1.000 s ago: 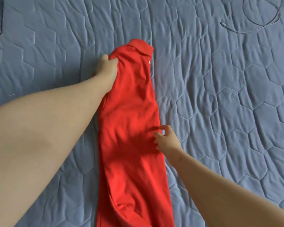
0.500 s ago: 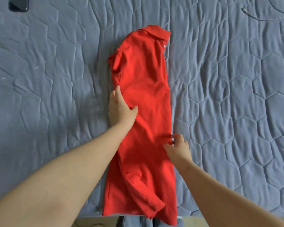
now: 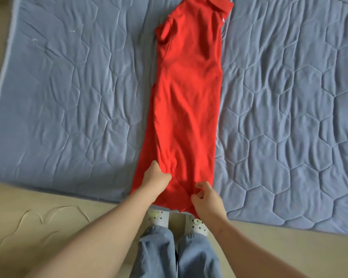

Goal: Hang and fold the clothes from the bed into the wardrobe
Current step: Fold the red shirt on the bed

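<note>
Hands are now sitting down at the hem, not mid-shirt: left hand (image 3: 156, 177) and right hand (image 3: 206, 197) are both pinching the red shirt (image 3: 189, 97), stretching lengthwise away from them.

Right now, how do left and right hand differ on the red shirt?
The left hand grips the red shirt at its left edge, above the hem; the right hand pinches the right hem corner. Left fingertips are buried in fabric; right fingers show, curled. Both hold its near end.
</note>
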Motion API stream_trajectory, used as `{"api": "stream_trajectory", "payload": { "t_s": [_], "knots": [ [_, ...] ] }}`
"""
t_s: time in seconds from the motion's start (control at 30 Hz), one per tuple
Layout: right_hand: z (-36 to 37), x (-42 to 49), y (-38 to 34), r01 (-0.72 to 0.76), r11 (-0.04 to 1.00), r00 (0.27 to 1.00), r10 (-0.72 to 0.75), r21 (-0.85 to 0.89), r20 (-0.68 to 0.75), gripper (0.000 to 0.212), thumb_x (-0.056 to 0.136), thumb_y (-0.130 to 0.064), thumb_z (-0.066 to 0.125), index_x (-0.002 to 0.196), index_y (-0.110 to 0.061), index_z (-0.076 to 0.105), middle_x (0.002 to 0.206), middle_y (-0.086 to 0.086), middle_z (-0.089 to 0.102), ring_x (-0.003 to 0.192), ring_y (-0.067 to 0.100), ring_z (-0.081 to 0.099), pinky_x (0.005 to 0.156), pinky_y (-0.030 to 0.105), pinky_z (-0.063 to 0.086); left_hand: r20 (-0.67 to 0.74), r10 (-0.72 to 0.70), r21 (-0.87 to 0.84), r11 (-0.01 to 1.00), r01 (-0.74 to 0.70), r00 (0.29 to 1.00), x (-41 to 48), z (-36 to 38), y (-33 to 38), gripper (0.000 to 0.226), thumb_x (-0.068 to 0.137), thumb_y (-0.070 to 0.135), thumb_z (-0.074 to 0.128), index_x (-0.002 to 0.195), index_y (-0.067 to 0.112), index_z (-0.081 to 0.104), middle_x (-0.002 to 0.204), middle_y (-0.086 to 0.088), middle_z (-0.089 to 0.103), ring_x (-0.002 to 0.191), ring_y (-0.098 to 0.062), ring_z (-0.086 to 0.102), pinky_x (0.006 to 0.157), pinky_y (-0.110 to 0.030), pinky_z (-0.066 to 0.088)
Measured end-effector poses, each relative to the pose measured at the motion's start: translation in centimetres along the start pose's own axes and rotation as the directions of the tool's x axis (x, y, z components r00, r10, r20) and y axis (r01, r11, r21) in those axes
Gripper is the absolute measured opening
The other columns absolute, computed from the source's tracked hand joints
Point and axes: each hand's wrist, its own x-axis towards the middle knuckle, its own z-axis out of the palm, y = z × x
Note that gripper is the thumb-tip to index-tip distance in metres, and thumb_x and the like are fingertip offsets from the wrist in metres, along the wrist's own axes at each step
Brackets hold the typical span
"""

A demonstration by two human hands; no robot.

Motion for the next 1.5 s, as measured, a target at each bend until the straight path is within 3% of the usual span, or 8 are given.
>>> {"api": "stream_trajectory", "payload": {
  "t_s": [0.13, 0.27, 0.33, 0.5, 0.77, 1.0, 1.3, 1.5],
  "knots": [
    [0.9, -0.6, 0.8, -0.025, 0.999, 1.000, 0.026, 0.041, -0.007, 0.034, 0.085, -0.013, 0.050, 0.118, -0.019, 0.052, 0.087, -0.002, 0.054, 0.074, 0.015, 0.055, 0.070, 0.030, 0.047, 0.035, 0.006, -0.211, 0.978, 0.001, 0.999, 0.8, -2.7, -2.5, 0.030, 0.076, -0.005, 0.045, 0.099, 0.008, 0.060, 0.097, -0.015, 0.065, 0.093, -0.029, 0.060, 0.075, -0.035, 0.046],
    [1.4, -1.0, 1.0, -0.069, 0.997, 0.997, 0.070, 0.033, -0.031, 0.031, 0.085, -0.011, 0.049, 0.116, -0.016, 0.052, 0.099, 0.004, 0.056, 0.078, 0.019, 0.054, 0.070, 0.029, 0.044, -0.122, -0.067, -0.042, 0.997, 0.062, 0.990, 1.3, -4.9, -6.2, 0.021, 0.079, 0.000, 0.047, 0.067, 0.017, 0.048, 0.070, -0.003, 0.052, 0.083, -0.031, 0.055, 0.061, -0.031, 0.031],
    [1.5, -0.9, 0.7, -0.086, 0.996, 0.990, 0.088, 0.027, -0.107, 0.032, 0.084, -0.012, 0.048, 0.115, -0.016, 0.051, 0.110, 0.006, 0.050, 0.086, 0.021, 0.052, 0.077, 0.031, 0.043, -0.133, -0.031, -0.104, 0.994, 0.018, 0.991, 1.5, -4.9, -6.5, 0.005, 0.082, 0.012, 0.059, 0.081, 0.016, 0.056, 0.081, -0.002, 0.056, 0.093, -0.030, 0.058, 0.068, -0.029, 0.035],
    [1.1, 0.0, 0.5, -0.131, 0.987, 0.935, 0.155, 0.094, -0.320, 0.053, 0.079, -0.020, 0.059, 0.129, -0.019, 0.040, 0.124, 0.009, 0.042, 0.113, 0.031, 0.047, 0.096, 0.046, 0.041, -0.108, 0.116, -0.086, 0.988, -0.126, 0.987, 1.6, -3.1, -6.1, 0.072, 0.072, 0.036, 0.075, 0.130, 0.010, 0.042, 0.127, -0.010, 0.048, 0.116, -0.027, 0.048, 0.089, -0.031, 0.036],
    [1.3, 0.9, 0.7, -0.168, 0.941, 0.970, 0.210, 0.294, -0.119, 0.007, 0.088, -0.012, 0.056, 0.094, -0.010, 0.057, 0.092, 0.012, 0.062, 0.082, 0.026, 0.058, 0.082, 0.042, 0.049, 0.151, 0.018, -0.305, 0.952, 0.029, 0.988, 1.4, -3.8, -7.3, 0.020, 0.083, 0.024, 0.067, 0.102, 0.019, 0.060, 0.097, -0.006, 0.066, 0.085, -0.022, 0.062, 0.071, -0.031, 0.049],
    [0.7, -2.9, 0.7, -0.198, 0.864, 0.967, 0.249, 0.463, -0.050, 0.007, 0.093, -0.010, 0.050, 0.099, -0.012, 0.054, 0.093, 0.010, 0.061, 0.088, 0.027, 0.058, 0.090, 0.046, 0.050, 0.150, 0.034, -0.285, 0.958, 0.010, 0.988, -2.3, -5.4, -8.8, 0.003, 0.089, 0.020, 0.059, 0.091, 0.019, 0.057, 0.091, -0.001, 0.063, 0.086, -0.020, 0.059, 0.072, -0.029, 0.045],
    [-0.7, -11.0, 1.8, -0.182, 0.857, 0.970, 0.236, 0.482, -0.053, 0.012, 0.092, -0.010, 0.050, 0.081, -0.013, 0.053, 0.066, 0.007, 0.048, 0.050, 0.020, 0.044, 0.033, 0.019, 0.034, 0.209, 0.012, -0.287, 0.957, 0.050, 0.978, -10.9, -8.5, -9.1, 0.008, 0.089, 0.025, 0.061, 0.094, 0.019, 0.059, 0.083, 0.000, 0.062, 0.071, -0.014, 0.057, 0.053, -0.025, 0.041],
    [1.0, -19.4, 5.9, -0.292, 0.835, 0.950, 0.309, 0.466, 0.041, 0.013, 0.092, -0.007, 0.051, 0.081, -0.012, 0.054, 0.064, 0.009, 0.051, 0.048, 0.021, 0.046, 0.031, 0.017, 0.035, 0.374, -0.118, -0.215, 0.954, 0.210, 0.920, -18.3, -9.6, -13.1, 0.009, 0.089, 0.022, 0.061, 0.096, 0.017, 0.059, 0.078, -0.001, 0.062, 0.064, -0.014, 0.056, 0.042, -0.018, 0.038]
  ]
}}
